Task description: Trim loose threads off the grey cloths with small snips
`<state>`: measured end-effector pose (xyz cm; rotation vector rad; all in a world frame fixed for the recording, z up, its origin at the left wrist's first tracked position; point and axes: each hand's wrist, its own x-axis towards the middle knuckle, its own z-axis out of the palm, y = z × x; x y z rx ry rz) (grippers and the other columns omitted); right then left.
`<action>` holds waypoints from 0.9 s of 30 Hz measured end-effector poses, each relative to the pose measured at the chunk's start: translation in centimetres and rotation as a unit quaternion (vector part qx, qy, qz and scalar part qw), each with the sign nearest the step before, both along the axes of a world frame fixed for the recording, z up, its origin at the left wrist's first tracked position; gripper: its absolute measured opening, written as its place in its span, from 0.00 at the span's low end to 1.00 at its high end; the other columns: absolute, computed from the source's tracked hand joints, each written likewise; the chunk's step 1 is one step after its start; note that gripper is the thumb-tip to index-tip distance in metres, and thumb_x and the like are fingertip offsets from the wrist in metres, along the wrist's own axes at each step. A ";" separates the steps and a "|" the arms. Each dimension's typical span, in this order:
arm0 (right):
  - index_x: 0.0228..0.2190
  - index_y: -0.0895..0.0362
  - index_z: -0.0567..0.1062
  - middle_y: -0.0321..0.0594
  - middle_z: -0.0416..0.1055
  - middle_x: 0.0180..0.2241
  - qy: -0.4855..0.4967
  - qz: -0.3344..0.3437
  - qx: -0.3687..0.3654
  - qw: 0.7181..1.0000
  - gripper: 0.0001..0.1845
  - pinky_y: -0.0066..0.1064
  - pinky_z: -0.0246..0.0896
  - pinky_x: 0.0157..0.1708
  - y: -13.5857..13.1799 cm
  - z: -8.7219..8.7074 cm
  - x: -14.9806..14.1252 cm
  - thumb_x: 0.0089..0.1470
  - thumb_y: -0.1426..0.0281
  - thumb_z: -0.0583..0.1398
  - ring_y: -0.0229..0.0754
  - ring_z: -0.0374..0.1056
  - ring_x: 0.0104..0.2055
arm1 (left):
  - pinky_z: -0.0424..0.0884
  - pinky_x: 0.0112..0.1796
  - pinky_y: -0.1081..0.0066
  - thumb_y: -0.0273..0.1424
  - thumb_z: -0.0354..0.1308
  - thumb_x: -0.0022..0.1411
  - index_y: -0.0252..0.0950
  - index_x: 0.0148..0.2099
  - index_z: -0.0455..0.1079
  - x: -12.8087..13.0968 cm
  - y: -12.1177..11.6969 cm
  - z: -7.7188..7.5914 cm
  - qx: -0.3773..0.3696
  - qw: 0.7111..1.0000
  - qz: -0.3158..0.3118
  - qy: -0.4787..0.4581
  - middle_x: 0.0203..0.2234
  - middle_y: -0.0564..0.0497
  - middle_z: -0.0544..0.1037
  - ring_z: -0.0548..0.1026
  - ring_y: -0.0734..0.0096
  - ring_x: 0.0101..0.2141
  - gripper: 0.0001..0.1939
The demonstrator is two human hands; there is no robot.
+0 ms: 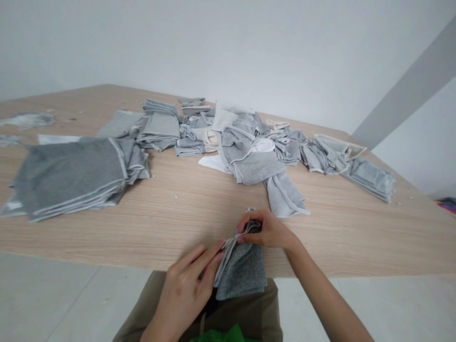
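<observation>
Two hands [188,280] [270,231] — both pinching one gray cloth bundle [244,271].

colourful thing [448,205] only partly in view

A pale wood-grained table [356,228] stands before a plain whitish wall [213,47], over light tiled floor [71,299].

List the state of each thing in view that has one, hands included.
Left hand: thumb and fingers gripping the gray cloth's pale edge
Right hand: pinching the same cloth higher up
Gray cloth: layered, held by both hands, lower part over the lap
Left stack: flat, layered, edges slightly uneven
Middle heap: loose, rumpled
Right stack: folded, layered
</observation>
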<state>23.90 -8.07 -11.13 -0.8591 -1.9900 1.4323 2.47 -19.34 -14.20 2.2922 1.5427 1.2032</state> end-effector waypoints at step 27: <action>0.29 0.59 0.77 0.36 0.74 0.28 -0.001 -0.003 0.010 1.000 0.15 0.27 0.61 0.31 0.0 -0.2 0.0 0.44 0.63 0.71 0.36 0.67 0.30 | 0.74 0.45 0.72 0.33 0.59 0.64 0.51 0.51 0.74 -0.5 0.5 -1.4 -0.097 0.984 0.027 -0.149 0.43 0.59 0.81 0.78 0.72 0.43 0.14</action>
